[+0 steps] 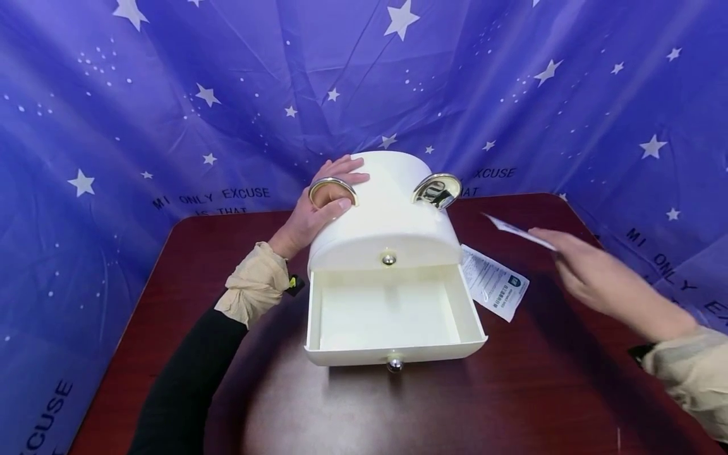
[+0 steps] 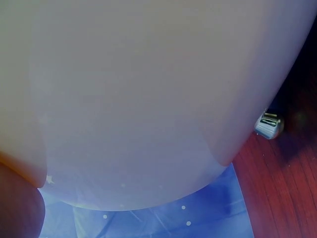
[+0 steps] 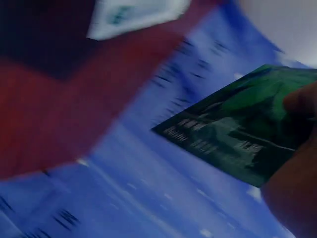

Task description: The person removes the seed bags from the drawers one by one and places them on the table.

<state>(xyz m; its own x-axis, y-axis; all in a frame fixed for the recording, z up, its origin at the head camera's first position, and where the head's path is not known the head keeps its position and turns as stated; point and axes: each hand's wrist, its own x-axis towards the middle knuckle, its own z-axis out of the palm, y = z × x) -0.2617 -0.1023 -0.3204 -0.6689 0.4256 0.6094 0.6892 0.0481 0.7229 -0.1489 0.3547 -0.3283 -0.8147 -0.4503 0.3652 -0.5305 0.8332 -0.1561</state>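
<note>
Left hand (image 1: 318,212) lies flat on the domed top of the cream drawer box (image 1: 383,215), fingers straight and spread beside the left gold ring (image 1: 332,188); it steadies the box, gripping nothing. The box stands mid-bench, and its lower drawer (image 1: 392,319) is pulled fully out toward the person, nothing visible inside. Right hand (image 1: 591,272) hovers to the right of the box, above the dark red bench (image 1: 512,392), pinching a thin card (image 1: 514,229) at its near end. The right wrist view shows the card's green printed face (image 3: 237,124). 1 white leaflet (image 1: 491,281) lies flat on the bench, touching the box's right side.

Judged step: card carried toward the open drawer. Next move calls for swinging the card left over the drawer rim, lowering it flat, then releasing.
</note>
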